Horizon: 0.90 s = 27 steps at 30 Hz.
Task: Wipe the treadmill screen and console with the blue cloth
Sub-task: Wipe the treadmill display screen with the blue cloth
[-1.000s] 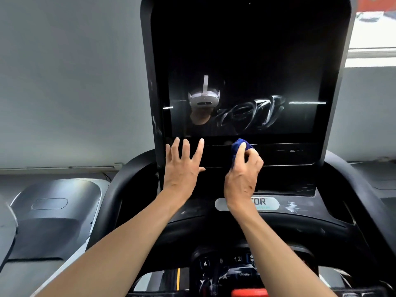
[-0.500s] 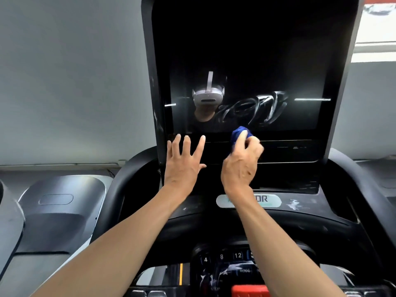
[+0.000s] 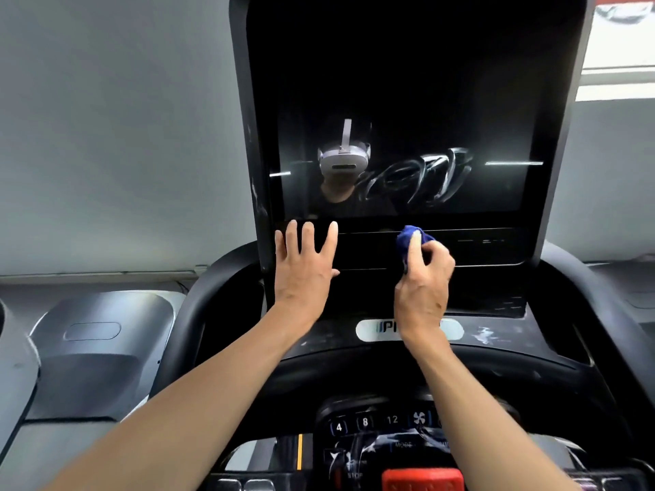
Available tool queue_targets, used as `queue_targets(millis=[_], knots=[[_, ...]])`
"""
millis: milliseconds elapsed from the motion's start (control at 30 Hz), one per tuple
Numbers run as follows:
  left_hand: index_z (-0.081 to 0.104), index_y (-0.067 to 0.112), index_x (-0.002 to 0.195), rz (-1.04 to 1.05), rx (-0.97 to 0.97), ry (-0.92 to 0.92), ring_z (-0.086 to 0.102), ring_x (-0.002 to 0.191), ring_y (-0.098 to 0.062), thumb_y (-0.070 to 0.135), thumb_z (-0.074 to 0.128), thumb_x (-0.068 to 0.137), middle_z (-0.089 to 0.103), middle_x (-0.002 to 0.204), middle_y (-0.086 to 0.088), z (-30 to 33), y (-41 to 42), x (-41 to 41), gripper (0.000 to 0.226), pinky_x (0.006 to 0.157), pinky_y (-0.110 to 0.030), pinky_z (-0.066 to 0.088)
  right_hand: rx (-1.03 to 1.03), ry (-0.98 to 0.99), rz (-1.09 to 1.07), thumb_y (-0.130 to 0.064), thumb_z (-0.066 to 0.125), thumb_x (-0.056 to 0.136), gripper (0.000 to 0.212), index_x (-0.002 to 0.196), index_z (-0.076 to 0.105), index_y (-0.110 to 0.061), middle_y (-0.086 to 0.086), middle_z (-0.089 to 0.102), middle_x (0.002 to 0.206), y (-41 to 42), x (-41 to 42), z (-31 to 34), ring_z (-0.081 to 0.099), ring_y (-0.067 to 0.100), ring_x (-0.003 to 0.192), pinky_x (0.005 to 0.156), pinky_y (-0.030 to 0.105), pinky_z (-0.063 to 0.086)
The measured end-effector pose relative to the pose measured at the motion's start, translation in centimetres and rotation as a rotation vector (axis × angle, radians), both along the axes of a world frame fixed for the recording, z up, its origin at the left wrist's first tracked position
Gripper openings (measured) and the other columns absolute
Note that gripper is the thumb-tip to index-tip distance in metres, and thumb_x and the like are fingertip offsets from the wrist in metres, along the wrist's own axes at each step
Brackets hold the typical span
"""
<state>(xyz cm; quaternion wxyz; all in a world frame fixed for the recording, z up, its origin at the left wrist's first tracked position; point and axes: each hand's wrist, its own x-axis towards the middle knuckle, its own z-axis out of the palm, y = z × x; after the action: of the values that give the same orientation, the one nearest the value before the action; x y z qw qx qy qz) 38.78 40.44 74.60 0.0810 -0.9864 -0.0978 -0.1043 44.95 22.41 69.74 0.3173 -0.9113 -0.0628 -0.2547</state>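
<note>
Blue cloth in right hand

Single head view, close, facing forward-down at treadmill screen.

The silver logo plate below the treadmill screen is half covered by the right hand, only its first letters showing; most of the blue cloth sits hidden inside that grip; the screen's top is cut off; button labels beneath the plate blur, the red stop button cropped.
</note>
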Motion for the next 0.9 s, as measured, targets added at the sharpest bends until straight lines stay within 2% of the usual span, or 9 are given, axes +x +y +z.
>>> queue_targets(millis=[67,167,333,467,533,600,733,800,900], knots=[[0.018,0.011,0.159,-0.025,0.040,-0.004,0.030,0.140,-0.038,0.044,0.073,0.089,0.026,0.147,-0.015,0.1,-0.9,0.2,0.095,0.124,-0.059,0.017,-0.050,-0.028,0.020,0.007,0.054,0.091,0.052,0.142,0.052,-0.001,0.021,0.052,0.124,2.0,-1.7,-0.3,0.048,0.037,0.113,0.092,0.036,0.049],[0.019,0.004,0.158,-0.070,0.059,-0.048,0.031,0.141,-0.036,0.032,0.078,0.087,0.025,0.151,-0.012,0.0,-1.0,0.4,0.096,0.124,-0.056,0.019,-0.311,-0.233,0.342,0.003,0.049,0.092,0.048,0.140,0.055,-0.003,0.018,0.057,0.118,1.4,-1.0,0.1,0.053,0.035,0.107,0.075,0.035,0.056],[0.011,0.021,0.162,-0.194,0.063,-0.021,0.021,0.150,-0.038,0.036,0.063,0.097,0.027,0.157,-0.014,-0.7,-1.3,0.4,0.084,0.120,-0.062,0.024,-0.058,-0.026,-0.009,0.011,0.054,0.091,0.053,0.143,0.050,0.001,0.023,0.052,0.121,-0.8,0.1,0.3,0.048,0.039,0.110,0.088,0.031,0.044],[0.018,0.026,0.161,-0.185,0.021,-0.048,0.024,0.148,-0.039,0.025,0.074,0.091,0.028,0.157,-0.011,-1.5,-3.4,1.4,0.090,0.115,-0.067,0.029,-0.278,-0.170,0.259,-0.001,0.047,0.099,0.040,0.138,0.056,-0.002,0.020,0.056,0.116,-2.0,1.3,0.2,0.051,0.038,0.104,0.084,0.040,0.054],[0.017,0.027,0.161,-0.145,0.005,-0.046,0.023,0.148,-0.039,0.025,0.076,0.089,0.027,0.158,-0.011,-1.7,-3.9,1.7,0.093,0.114,-0.069,0.028,-0.061,-0.029,0.056,-0.012,0.049,0.102,0.034,0.135,0.057,-0.006,0.018,0.056,0.116,-4.1,2.7,0.2,0.051,0.036,0.105,0.091,0.041,0.050],[0.010,0.029,0.162,-0.115,-0.018,-0.058,0.018,0.150,-0.038,0.031,0.070,0.094,0.021,0.160,-0.010,-2.2,-4.5,1.6,0.091,0.116,-0.068,0.024,-0.013,-0.038,-0.103,0.005,0.052,0.095,0.046,0.140,0.053,-0.002,0.022,0.052,0.120,-3.7,1.4,-0.6,0.048,0.039,0.106,0.093,0.041,0.046],[-0.002,0.032,0.162,-0.126,-0.044,-0.079,0.009,0.153,-0.038,0.041,0.049,0.104,0.009,0.163,-0.009,-2.8,-4.9,1.7,0.078,0.119,-0.067,0.016,-0.349,-0.306,0.270,0.011,0.051,0.092,0.047,0.138,0.055,0.002,0.022,0.053,0.118,-2.0,1.0,-0.8,0.048,0.039,0.104,0.086,0.043,0.054],[-0.001,0.033,0.162,-0.138,-0.050,-0.084,0.011,0.153,-0.037,0.042,0.045,0.105,0.011,0.164,-0.009,-2.9,-4.6,1.6,0.074,0.120,-0.067,0.017,-0.284,-0.233,0.228,0.010,0.056,0.091,0.052,0.141,0.054,-0.003,0.018,0.054,0.117,-3.8,3.2,0.9,0.047,0.035,0.104,0.083,0.035,0.051],[0.004,0.033,0.163,-0.140,-0.062,-0.099,0.015,0.152,-0.038,0.042,0.045,0.106,0.015,0.163,-0.009,-3.2,-4.5,1.5,0.071,0.119,-0.067,0.019,-0.008,-0.064,-0.062,0.008,0.059,0.091,0.056,0.144,0.051,-0.006,0.019,0.050,0.119,-5.5,4.1,1.3,0.045,0.036,0.106,0.088,0.028,0.041]])
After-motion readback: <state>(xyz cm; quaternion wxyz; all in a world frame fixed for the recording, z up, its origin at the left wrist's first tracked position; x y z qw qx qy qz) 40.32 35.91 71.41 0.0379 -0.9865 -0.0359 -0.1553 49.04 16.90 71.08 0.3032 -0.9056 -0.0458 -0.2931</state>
